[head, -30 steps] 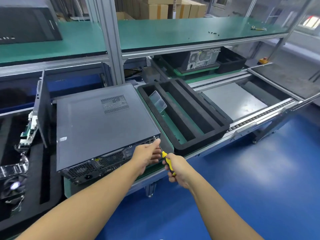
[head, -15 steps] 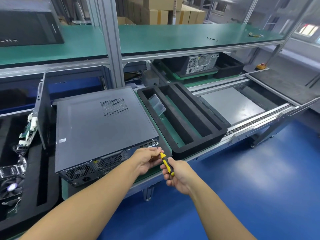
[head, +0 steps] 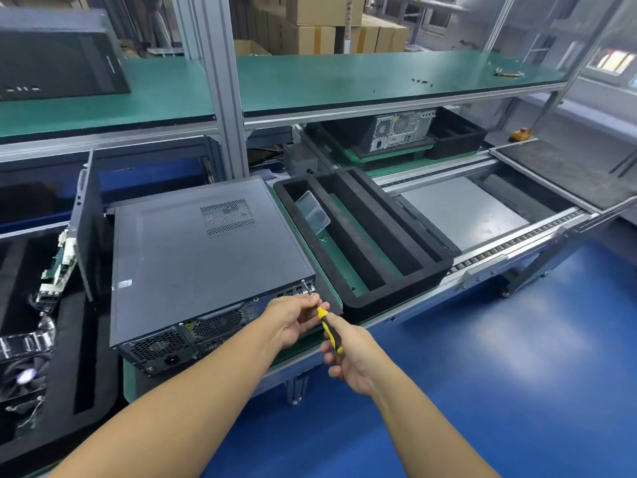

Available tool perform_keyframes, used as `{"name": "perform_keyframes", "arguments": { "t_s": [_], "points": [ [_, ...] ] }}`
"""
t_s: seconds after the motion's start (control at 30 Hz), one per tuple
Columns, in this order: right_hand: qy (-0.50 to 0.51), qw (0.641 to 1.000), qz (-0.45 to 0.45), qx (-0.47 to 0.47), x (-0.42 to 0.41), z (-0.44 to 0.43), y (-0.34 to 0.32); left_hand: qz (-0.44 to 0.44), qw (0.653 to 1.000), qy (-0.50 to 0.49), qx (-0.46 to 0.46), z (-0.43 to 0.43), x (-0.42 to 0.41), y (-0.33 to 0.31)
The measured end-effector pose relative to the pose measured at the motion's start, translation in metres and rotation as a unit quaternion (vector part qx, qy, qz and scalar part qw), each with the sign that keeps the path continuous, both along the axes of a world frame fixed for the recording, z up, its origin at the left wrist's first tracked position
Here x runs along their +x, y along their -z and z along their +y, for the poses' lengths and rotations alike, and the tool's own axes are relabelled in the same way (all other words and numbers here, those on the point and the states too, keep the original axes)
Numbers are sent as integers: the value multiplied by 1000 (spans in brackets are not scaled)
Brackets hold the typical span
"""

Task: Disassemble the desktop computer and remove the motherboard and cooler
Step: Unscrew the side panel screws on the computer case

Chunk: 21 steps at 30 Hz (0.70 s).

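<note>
On the green bench point(head: 130, 384), the right hand point(head: 350, 362) is gripping a screwdriver point(head: 330, 331), the left hand point(head: 296, 319) pinching its shaft beside the computer point(head: 206, 257).

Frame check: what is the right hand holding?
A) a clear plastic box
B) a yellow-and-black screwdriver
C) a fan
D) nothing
B: the right hand grips the screwdriver by its yellow-and-black handle, its shaft pointing at the rear corner of the computer case.

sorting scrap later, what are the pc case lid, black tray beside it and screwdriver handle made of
Case lid: likely painted sheet metal, matte dark grey, punched vent holes. Black tray: seemingly dense foam, matte, thick cut walls. Screwdriver handle: probably plastic or rubber, yellow and black.
</note>
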State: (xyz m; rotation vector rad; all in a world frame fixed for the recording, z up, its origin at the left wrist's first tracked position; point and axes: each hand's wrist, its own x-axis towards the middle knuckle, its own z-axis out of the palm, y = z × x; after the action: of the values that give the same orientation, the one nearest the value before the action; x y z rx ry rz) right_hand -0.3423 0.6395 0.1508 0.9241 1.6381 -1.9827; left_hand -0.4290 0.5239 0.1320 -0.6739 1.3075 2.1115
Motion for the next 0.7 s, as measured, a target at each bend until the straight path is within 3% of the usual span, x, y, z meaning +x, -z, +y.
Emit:
{"name": "perform_keyframes", "arguments": {
  "t_s": [0.17, 0.3, 0.5, 0.6, 0.7],
  "points": [
    [11, 999, 13, -34, -1, -1, -1, 9, 1000, -4, 11, 2, 1, 2],
    [36, 994, 88, 61, -1, -5, 6, 16, 1000, 8, 16, 3, 1, 3],
    [5, 978, 130, 165, 1, -10, 7, 14, 1000, -19, -15, 0, -1, 6],
    [3, 984, 126, 123, -3, -14, 5, 19, 999, -17, -33, -1, -4, 5],
    [11, 998, 60, -10, -5, -12, -1, 22, 999, -13, -38, -2, -7, 5]
  ]
}}
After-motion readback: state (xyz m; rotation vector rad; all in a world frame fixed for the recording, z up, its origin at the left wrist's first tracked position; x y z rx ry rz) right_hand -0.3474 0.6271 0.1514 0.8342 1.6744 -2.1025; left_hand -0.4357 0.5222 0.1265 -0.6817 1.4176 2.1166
